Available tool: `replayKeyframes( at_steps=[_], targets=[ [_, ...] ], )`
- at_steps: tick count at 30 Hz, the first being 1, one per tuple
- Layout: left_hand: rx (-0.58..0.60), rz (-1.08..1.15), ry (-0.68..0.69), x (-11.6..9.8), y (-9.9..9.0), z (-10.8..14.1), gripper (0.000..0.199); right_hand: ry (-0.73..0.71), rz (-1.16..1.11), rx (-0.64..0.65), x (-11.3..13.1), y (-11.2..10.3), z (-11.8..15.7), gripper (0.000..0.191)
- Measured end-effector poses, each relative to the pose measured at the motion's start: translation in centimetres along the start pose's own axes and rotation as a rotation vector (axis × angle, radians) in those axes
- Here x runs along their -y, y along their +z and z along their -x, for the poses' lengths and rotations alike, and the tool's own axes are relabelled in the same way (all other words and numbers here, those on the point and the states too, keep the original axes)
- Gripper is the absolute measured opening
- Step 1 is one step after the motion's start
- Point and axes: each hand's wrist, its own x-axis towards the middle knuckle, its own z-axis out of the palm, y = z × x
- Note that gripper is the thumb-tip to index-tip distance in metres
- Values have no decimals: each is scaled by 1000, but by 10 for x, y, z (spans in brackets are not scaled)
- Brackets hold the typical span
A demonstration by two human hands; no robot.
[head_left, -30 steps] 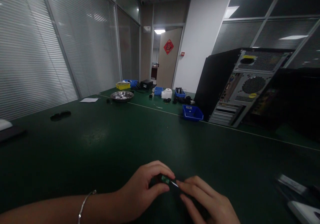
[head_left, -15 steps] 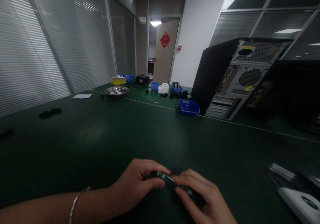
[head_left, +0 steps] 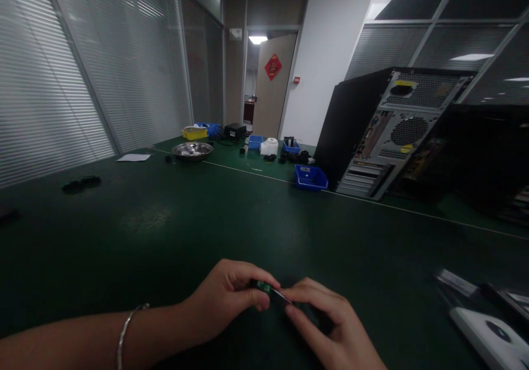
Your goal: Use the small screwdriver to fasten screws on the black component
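Observation:
Near the bottom middle, my left hand (head_left: pixel 233 290) pinches a small green circuit board (head_left: pixel 263 287) between thumb and forefinger; a bracelet circles that wrist. Close on its right, my right hand (head_left: pixel 324 315) grips a thin metal-tipped tool (head_left: pixel 281 296) between thumb and fingers. The tool's tip points at the board's right edge; whether they touch is too small to tell. Most of the tool's dark handle lies hidden in the right hand and shadow. Both hands are above the green table (head_left: pixel 198 226).
A computer case (head_left: pixel 363 133) stands tilted at right, beside a blue bin (head_left: pixel 311 177). Farther back are a metal bowl (head_left: pixel 192 150) and a yellow bin (head_left: pixel 194 133). A white device (head_left: pixel 491 334) lies at lower right, dark objects (head_left: pixel 81 183) at left.
The right hand and tool have shifted slightly left. The green board has turned a little in the left hand, showing more of its face. The camera view has moved slightly.

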Motion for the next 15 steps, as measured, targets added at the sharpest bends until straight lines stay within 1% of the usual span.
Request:
replayKeyframes(
  at_steps=[6, 11, 15],
  targets=[
    [4, 30, -25, -3, 1, 0, 21, 8, -18, -2, -4, 1, 1, 19],
    [6, 56, -43, -8, 2, 0, 21, 22, -33, -11, 0, 0, 1, 18],
    [5, 62, -45, -7, 2, 0, 21, 23, -36, -26, 2, 0, 0, 17]
  ],
)
